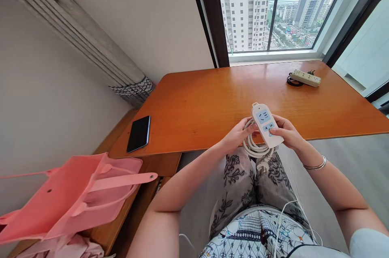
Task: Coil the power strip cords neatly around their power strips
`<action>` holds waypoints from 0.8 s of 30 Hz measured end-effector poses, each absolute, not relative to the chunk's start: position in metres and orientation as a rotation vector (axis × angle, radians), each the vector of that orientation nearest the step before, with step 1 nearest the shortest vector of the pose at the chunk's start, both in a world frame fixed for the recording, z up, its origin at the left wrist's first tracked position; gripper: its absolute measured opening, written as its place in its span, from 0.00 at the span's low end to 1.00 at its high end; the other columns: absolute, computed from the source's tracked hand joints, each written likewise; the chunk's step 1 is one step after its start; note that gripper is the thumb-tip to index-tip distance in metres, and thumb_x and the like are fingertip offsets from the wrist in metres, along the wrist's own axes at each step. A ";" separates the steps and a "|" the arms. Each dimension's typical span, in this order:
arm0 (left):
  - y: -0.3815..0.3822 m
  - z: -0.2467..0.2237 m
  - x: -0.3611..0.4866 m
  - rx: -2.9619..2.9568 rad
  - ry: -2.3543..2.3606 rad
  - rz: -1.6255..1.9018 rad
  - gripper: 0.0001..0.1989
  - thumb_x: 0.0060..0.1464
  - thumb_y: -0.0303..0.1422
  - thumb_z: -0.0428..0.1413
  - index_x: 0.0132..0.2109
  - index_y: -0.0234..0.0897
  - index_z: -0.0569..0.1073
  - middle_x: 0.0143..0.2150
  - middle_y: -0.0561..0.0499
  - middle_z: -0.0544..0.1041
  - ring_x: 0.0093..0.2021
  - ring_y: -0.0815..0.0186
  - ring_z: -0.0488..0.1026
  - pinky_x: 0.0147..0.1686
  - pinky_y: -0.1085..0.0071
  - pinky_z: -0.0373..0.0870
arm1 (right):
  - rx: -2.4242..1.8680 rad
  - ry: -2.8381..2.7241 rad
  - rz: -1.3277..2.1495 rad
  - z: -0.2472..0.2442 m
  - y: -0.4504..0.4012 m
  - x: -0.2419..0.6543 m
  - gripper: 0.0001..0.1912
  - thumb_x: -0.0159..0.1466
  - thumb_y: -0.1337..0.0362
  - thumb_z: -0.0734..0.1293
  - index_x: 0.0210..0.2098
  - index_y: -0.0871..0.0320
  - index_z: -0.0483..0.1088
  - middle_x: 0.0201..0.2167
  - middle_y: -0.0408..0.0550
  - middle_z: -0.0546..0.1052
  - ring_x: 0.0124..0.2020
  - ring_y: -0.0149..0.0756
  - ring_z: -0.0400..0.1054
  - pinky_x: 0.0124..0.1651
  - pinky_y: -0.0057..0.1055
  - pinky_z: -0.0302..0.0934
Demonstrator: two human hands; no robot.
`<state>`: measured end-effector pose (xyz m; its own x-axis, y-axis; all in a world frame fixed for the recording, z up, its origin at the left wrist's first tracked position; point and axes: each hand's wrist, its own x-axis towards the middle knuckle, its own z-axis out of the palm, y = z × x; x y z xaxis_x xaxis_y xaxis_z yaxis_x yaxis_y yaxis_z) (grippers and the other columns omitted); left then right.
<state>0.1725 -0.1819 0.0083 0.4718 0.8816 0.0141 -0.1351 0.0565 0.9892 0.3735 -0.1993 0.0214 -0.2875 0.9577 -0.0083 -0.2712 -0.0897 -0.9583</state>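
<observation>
A white power strip (267,126) with pale blue socket faces is held up over the table's front edge, tilted toward me. My right hand (287,131) grips its right side, thumb lying across the front by the lower socket. At its left side, my left hand (241,133) is closed around the coiled white cord (251,148) and touches the strip's edge. Below the coil, the cord's plug (263,166) hangs above my lap. How the fingers wrap behind the strip is hidden.
On the wooden table (194,104), a second, cream power strip (305,77) with a black cord lies at the back right. A black phone (139,133) rests near the left edge. A pink bag (75,197) stands at the lower left. Behind the table is a window (275,17).
</observation>
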 end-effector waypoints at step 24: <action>-0.188 0.011 0.192 0.473 0.735 1.047 0.24 0.54 0.55 0.58 0.34 0.36 0.71 0.26 0.51 0.75 0.27 0.65 0.75 0.26 0.71 0.71 | -0.945 -0.956 1.350 0.003 -0.191 0.356 0.27 0.50 0.46 0.75 0.45 0.53 0.75 0.37 0.44 0.80 0.33 0.34 0.71 0.34 0.29 0.67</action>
